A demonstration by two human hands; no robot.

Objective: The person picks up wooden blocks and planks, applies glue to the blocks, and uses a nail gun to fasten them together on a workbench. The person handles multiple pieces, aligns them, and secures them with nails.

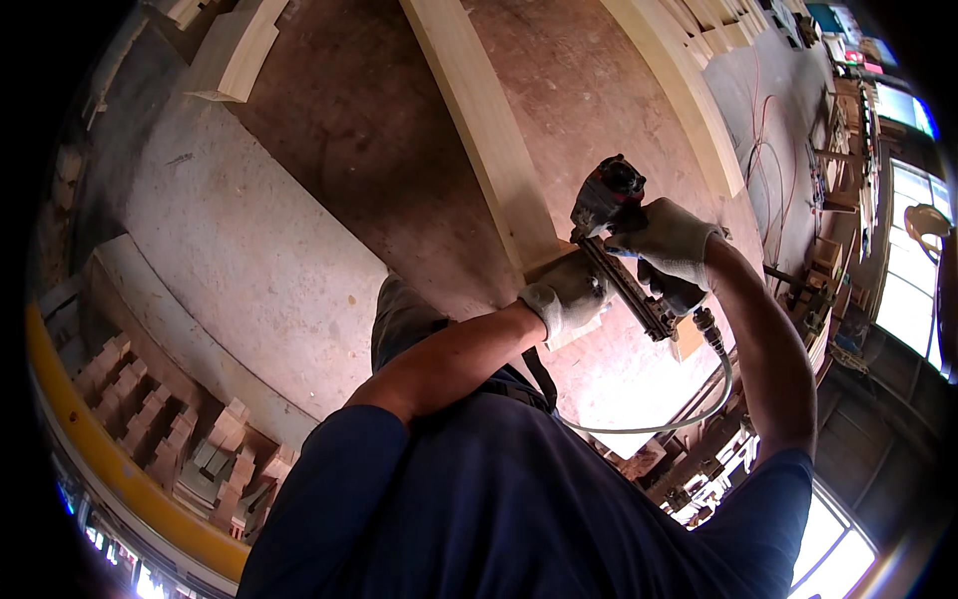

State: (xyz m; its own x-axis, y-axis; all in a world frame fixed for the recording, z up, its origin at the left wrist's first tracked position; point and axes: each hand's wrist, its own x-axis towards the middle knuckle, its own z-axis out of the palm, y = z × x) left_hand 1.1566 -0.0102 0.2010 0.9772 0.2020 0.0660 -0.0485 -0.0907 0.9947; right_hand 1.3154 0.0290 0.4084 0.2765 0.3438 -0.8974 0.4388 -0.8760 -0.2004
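Observation:
A pneumatic nail gun (624, 285) is gripped by the handle in my right hand (671, 240), which wears a pale work glove. Its dark head points away from me, and its long magazine slants down toward the lower right. My left hand (571, 292), gloved too, is closed at the near end of a long pale wooden beam (489, 130); the nail gun partly hides its fingers. Below that hand a short bit of pale wood (575, 333) shows. From the handle an air hose (726, 384) loops down and back to the left past my waist.
The beam lies on a worn reddish-brown work surface (389, 130). Another long board (689, 100) lies at the right, and a wood block (235, 55) at the far left. Stepped wood pieces (150, 409) stand lower left beside a yellow rail (130, 484). Red hoses (768, 150) trail across the floor.

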